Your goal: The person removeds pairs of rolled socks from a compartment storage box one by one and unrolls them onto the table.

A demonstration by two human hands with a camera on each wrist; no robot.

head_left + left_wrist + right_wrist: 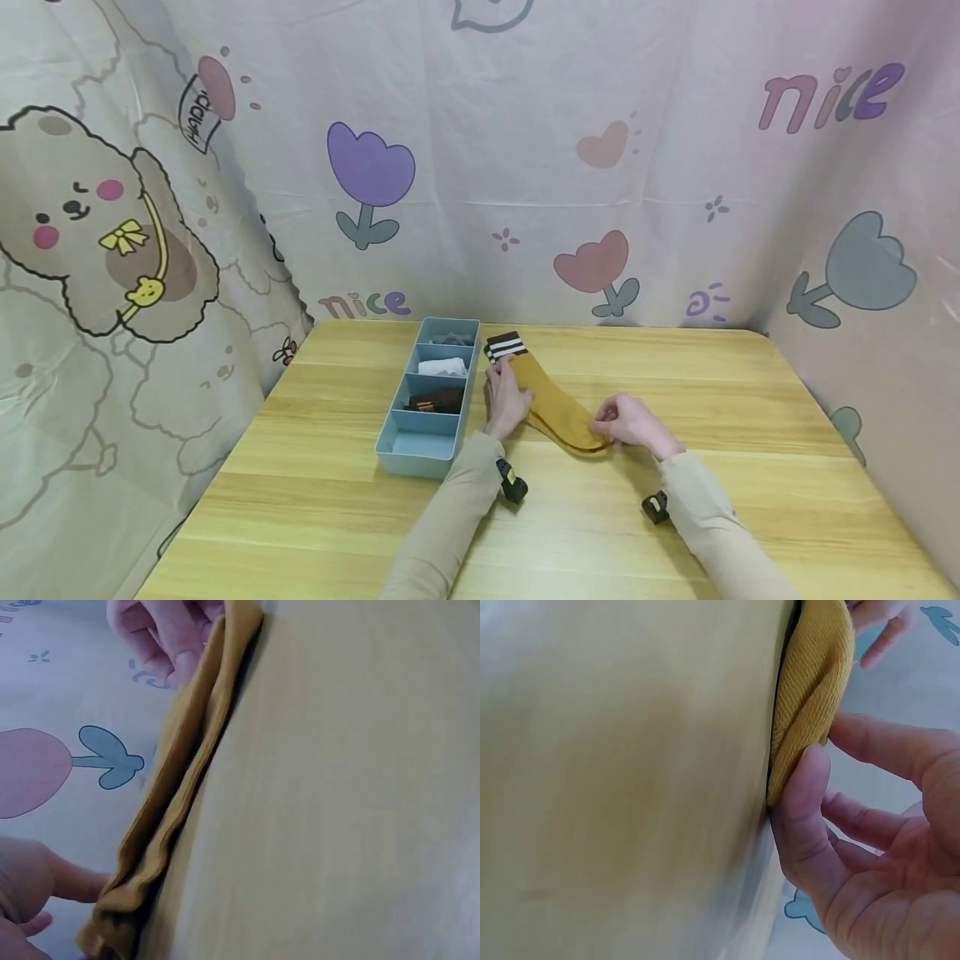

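A pair of mustard-yellow socks (553, 396) lies flat, one on the other, at a slant on the table, dark white-striped cuffs (506, 343) at the far left end. My left hand (507, 400) rests on the socks just below the cuffs, its thumb (79, 883) spread against the fabric. At the toe end, my right hand (628, 421) pinches the yellow fabric (810, 697) between thumb (806, 784) and forefinger. In the left wrist view the layered sock edges (180, 772) run between both hands; the left fingertips are mostly hidden there.
Left of the socks stands a blue-grey divided box (416, 446). Its compartments hold a dark bundle (438, 401), a white folded item (442, 367) and a greyish item (453, 340); the nearest one shows its bare bottom. A printed cloth (480, 167) hangs behind the wooden table (300, 500).
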